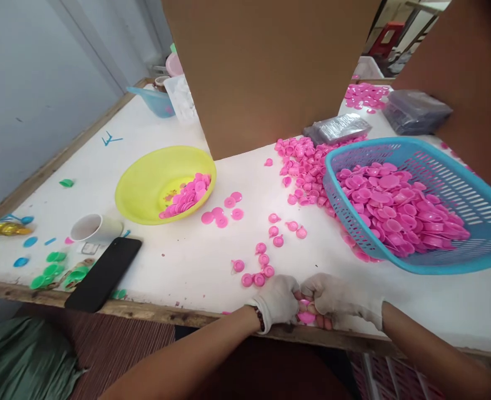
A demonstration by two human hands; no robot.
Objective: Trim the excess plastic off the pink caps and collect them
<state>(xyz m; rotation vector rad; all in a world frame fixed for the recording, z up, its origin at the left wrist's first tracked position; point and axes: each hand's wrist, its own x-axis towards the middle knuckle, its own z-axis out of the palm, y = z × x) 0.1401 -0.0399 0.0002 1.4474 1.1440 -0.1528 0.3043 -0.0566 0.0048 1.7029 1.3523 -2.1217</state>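
Both my hands wear white gloves and meet at the table's front edge. My left hand (276, 303) and my right hand (337, 300) are closed together on a small pink plastic piece (306, 317). Just beyond my left hand lie several loose pink caps (258, 271). A blue basket (472, 191) heaped with pink discs (395, 208) stands tilted at the right. A yellow bowl (145, 186) at centre left holds several pink discs (187, 195).
A tall cardboard panel (270, 72) stands across the back. A black phone (103, 273) and a white cup (93, 228) sit at the front left among green caps (55, 270). Pink pieces (303, 166) are piled beside the basket. Grey plastic bags (337, 128) lie behind.
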